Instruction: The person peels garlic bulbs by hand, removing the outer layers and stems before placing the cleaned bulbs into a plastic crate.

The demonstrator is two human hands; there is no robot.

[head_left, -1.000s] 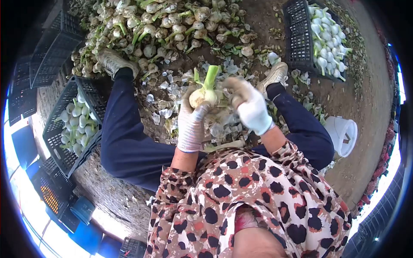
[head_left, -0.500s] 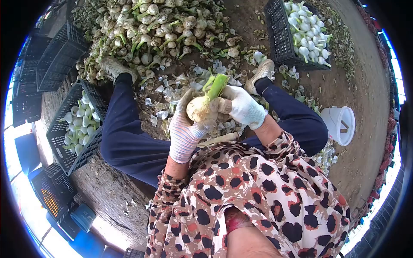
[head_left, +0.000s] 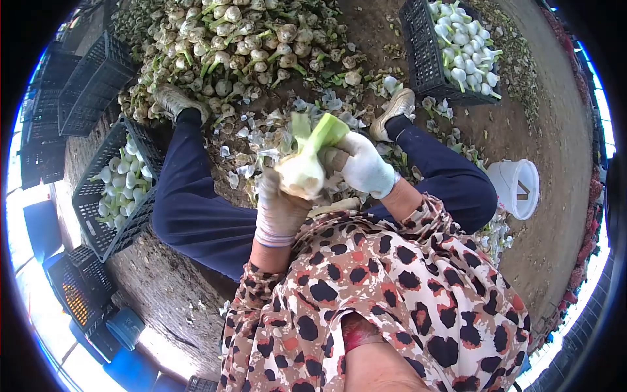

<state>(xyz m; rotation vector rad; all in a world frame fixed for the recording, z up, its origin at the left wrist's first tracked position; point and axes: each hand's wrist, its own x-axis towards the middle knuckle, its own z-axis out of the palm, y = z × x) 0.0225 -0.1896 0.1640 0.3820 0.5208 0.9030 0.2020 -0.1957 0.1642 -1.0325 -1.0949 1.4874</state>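
A fresh garlic bulb (head_left: 302, 175) with a thick, short-cut green stalk is between my gloved hands, pale and smooth on the side that shows. My left hand (head_left: 277, 212) cups the bulb from below and the left, its fingers closed against it and slightly blurred. My right hand (head_left: 366, 166) grips the base of the stalk and the bulb's right side, with the thumb folded inward. A strip of greenish skin (head_left: 300, 125) stands loose beside the stalk. Dry peeled skins (head_left: 245, 173) are scattered on the ground below.
A large heap of unpeeled garlic (head_left: 241, 49) lies ahead. Black crates with white bulbs stand at front right (head_left: 418, 59) and left (head_left: 98, 219). A white bucket (head_left: 496, 179) is by my right knee; stacked black crates (head_left: 88, 98) stand far left.
The bulb's brownish outer layer has come away, so white surface now shows. Loose skin peels up next to the stalk. Both hands have shifted slightly downward around the bulb.
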